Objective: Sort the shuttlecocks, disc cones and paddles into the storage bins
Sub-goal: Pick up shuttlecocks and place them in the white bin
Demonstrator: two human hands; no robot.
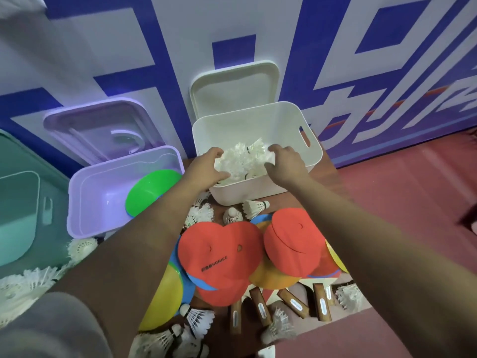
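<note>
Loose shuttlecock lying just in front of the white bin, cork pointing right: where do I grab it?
Pinch the shuttlecock from above, across the narrow end just behind the cork. It lies on its side with the cork clear; the feather skirt looks fragile and flares toward its neighbour.

Shuttlecocks (242, 161) in bin (258, 117)

I could read only "SONICE", printed black on the red cone (219, 257) at six o'clock; paddle-handle labels stayed illegible.
</note>
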